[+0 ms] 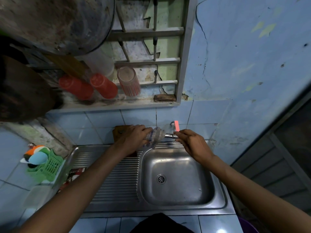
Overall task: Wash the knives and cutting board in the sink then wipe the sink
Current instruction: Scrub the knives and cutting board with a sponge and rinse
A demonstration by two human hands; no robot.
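Left hand (pixel 134 137) gripping checked cloth (pixel 154 137) at tap (pixel 170 135), right hand (pixel 190 142) pinching tap, above sink (pixel 217 190).

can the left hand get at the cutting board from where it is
Probably yes: the cutting board stands against the wall right behind the left hand, nothing between, but that hand holds the cloth.

Blue-tiled counter (pixel 94 222) carried a steel sink (pixel 217 187) — ribbed drainboard at its 9 o'clock. Wooden cutting board (pixel 120 132) stood at the drainboard's 12 o'clock, against the wall. Green basket (pixel 52 167) sat on the tiles at 9 o'clock — utensils inside.
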